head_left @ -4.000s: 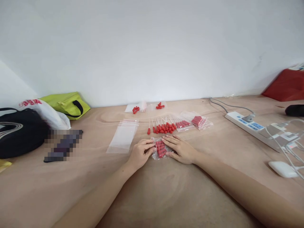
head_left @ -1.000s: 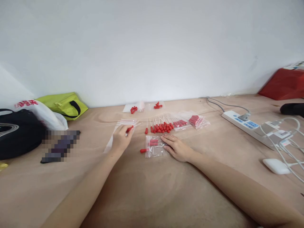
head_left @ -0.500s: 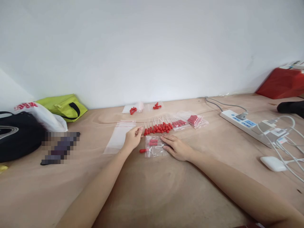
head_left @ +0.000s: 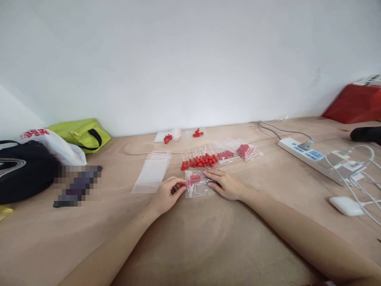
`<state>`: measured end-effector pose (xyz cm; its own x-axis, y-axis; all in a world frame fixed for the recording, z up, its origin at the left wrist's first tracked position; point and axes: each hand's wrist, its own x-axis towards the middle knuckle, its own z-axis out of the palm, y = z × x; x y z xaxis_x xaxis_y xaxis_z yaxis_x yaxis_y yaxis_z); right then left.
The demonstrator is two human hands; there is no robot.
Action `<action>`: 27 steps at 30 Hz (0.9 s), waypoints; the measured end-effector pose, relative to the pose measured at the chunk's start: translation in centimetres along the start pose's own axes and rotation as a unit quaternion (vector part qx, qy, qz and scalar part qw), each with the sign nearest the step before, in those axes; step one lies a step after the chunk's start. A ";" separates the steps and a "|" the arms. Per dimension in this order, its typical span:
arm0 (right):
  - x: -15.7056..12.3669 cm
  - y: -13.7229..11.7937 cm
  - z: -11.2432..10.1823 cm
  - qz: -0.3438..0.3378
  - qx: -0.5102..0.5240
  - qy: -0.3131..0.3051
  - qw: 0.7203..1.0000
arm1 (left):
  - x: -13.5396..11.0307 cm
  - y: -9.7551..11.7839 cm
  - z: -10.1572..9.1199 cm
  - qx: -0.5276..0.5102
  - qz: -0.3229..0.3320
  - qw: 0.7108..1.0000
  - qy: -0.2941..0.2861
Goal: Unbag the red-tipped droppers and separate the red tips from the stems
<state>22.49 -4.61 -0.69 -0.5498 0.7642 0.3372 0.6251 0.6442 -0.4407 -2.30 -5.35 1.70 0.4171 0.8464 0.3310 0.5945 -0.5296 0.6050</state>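
A clear zip bag point(head_left: 195, 192) lies flat on the table with red-bulbed droppers point(head_left: 195, 178) inside it. My left hand point(head_left: 169, 194) is at the bag's left end, thumb and fingers pinched on the red bulb of a dropper point(head_left: 183, 185) whose far end points into the bag. On the bag's right end rests my right hand point(head_left: 224, 183), fingers stretched out and pressing the plastic down. Just beyond the bag is a row of loose red-bulbed droppers point(head_left: 204, 161), thin ends pointing away. Flat zip bags point(head_left: 151, 171) are stacked to the left.
Filled bags point(head_left: 244, 151) lie right of the row. Two small groups of red pieces point(head_left: 168, 138) lie on bags near the wall. A power strip point(head_left: 300, 151) with cables and a white charger point(head_left: 347, 206) are on the right; a green bag point(head_left: 79, 135) and black bag point(head_left: 26, 171) on the left.
My left hand has come down from beside the loose row to the bag's left end and taken hold of the dropper sticking out there. The right hand stays on the bag.
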 end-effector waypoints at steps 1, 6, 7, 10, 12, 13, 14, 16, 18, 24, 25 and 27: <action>0.0 -0.1 0.0 -0.004 0.001 -0.002 1.000 | 0.4 -0.2 0.3 -0.015 0.000 1.000 0.007; 0.1 -0.2 -0.1 -0.011 0.002 -0.008 1.000 | 1.9 -0.2 1.1 -0.023 0.009 1.000 -0.009; 0.2 -0.2 -0.1 -0.013 0.002 -0.009 1.000 | 2.1 0.0 1.1 -0.009 0.019 1.000 -0.022; 0.1 -0.1 -0.2 -0.022 -0.002 -0.013 1.000 | 2.8 0.6 1.2 0.034 0.056 0.996 -0.053; 0.1 -0.1 -0.1 -0.024 -0.005 -0.011 1.000 | 3.1 0.9 1.4 0.052 0.064 0.995 -0.062; 0.1 -0.1 -0.1 -0.024 -0.007 -0.009 1.000 | 3.2 1.0 1.5 0.058 0.060 0.994 -0.067; 0.1 -0.1 -0.1 -0.025 -0.008 -0.006 1.000 | 3.3 1.0 1.6 0.065 0.054 0.994 -0.072; 0.1 -0.1 -0.1 -0.026 -0.009 -0.004 1.000 | 3.3 1.1 1.5 0.091 0.045 0.991 -0.087; 0.1 -0.2 -0.2 -0.026 -0.009 -0.005 1.000 | 3.2 1.2 1.2 0.130 0.049 0.985 -0.103; 0.1 -0.3 -0.3 -0.024 -0.004 -0.009 1.000 | 2.7 1.1 -0.2 0.156 0.076 0.977 -0.121; 0.1 -0.3 -0.3 -0.024 -0.002 -0.008 1.000 | 2.7 1.1 -0.2 0.156 0.073 0.977 -0.124; 0.1 -0.3 -0.3 -0.025 0.000 -0.007 1.000 | 2.6 1.1 -0.3 0.149 0.070 0.977 -0.133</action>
<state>22.37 -4.70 -0.25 -0.5886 0.7302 0.3469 0.5962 0.6819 -0.4238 -0.72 -3.77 3.43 0.6488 0.7414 0.1715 0.6760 -0.6650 0.3174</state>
